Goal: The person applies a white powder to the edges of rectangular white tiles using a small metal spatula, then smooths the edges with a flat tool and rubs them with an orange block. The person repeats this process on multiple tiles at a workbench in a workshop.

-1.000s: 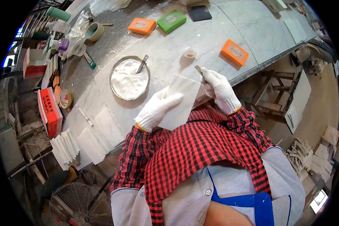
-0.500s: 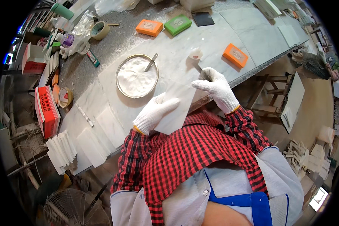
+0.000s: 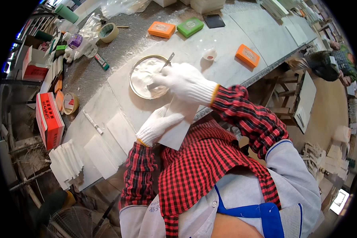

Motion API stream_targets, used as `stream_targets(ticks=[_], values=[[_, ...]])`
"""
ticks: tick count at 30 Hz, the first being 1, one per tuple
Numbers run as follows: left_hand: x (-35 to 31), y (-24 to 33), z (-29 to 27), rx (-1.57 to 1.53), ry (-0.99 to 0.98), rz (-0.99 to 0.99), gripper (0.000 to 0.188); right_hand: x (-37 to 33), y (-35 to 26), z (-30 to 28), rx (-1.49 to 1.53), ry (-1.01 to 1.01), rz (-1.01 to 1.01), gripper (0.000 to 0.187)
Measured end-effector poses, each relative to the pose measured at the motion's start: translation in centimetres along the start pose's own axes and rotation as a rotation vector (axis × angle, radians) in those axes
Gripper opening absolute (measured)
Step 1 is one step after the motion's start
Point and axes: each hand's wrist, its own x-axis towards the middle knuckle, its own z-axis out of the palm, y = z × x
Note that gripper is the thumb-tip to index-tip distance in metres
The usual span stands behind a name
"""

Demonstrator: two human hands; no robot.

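Observation:
My left hand, in a white knit glove, grips a thin white stone tile by its edge, thumb on top. My gloved right hand is closed round a putty knife, whose handle is hidden in the fist. The blade reaches over a round tin of white paste. A second metal blade leans on the tin's far right rim, beyond the right hand. Right of the tin, a small white dollop with a reddish middle lies on the marble slab.
Orange and green boxes lie on the bench. White tile pieces are stacked at the near left, beside a red box and a tape roll. A wooden stand is to the right; a fan is below left.
My right hand has moved left with the putty knife, from beside the dollop to over the tin. My left hand and the tile have shifted slightly lower.

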Motion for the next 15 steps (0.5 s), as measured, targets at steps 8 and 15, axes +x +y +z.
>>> stream_targets(ticks=[8,15], values=[[3.2,1.2,3.3,0.663,-0.031,0.051,0.058,-10.1,4.3,-6.1,0.184,0.211,0.465,0.039],[6.2,3.9,7.3,0.951,-0.243,-0.034,0.06,-22.8,2.4,-2.0,0.538,0.231,0.886,0.031]])
